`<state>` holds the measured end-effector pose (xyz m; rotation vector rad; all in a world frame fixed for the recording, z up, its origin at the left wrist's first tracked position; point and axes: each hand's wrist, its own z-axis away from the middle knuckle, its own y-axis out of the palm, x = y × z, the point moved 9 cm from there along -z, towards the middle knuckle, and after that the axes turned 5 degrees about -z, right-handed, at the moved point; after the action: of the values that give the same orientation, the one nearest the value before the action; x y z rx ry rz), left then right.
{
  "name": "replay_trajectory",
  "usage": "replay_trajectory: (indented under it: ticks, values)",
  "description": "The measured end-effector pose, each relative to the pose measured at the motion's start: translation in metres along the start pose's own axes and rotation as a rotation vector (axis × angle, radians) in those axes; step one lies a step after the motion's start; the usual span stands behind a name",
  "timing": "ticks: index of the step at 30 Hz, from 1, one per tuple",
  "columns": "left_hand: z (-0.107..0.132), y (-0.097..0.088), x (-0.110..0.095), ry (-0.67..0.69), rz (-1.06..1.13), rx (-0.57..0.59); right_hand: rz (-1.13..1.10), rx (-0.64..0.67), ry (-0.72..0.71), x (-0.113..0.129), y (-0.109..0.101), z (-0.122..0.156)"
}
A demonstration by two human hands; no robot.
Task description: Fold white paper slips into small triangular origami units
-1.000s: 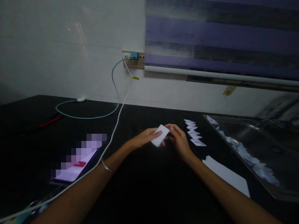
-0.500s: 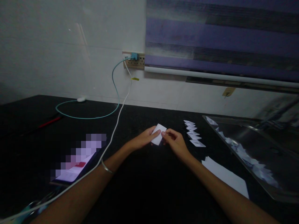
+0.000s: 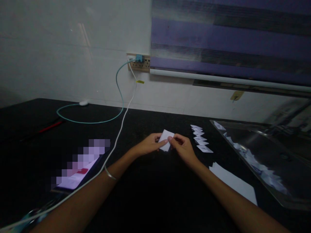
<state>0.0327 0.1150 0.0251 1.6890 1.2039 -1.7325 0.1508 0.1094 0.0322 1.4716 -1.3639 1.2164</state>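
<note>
A small folded sheet of white paper [image 3: 165,136] is held up between both hands over the black counter. My left hand [image 3: 151,143] grips its left side, the thumb lying flat across the front. On the right edge, my right hand [image 3: 182,146] pinches the paper between thumb and fingers. To the right stands a row of several folded paper boats [image 3: 201,139]. Closer to my right forearm lies a stack of white paper sheets [image 3: 234,183].
More folded paper pieces [image 3: 255,161] line the rim of the metal sink [image 3: 272,142] at right. A lit phone or tablet [image 3: 75,174] lies at left. A white cable [image 3: 119,132] crosses over my left forearm, and a teal cable [image 3: 92,123] loops behind.
The paper has turned slightly in my hands, and a lower layer shows at its bottom edge. My left thumb lies a little lower across it.
</note>
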Motion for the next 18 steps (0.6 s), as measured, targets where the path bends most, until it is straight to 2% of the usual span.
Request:
replay_trajectory:
  ticks: [18]
  values:
    - [-0.0025, 0.0040, -0.0005, 0.061, 0.010, 0.042, 0.032, -0.011, -0.054, 0.0008, -0.0024, -0.0003]
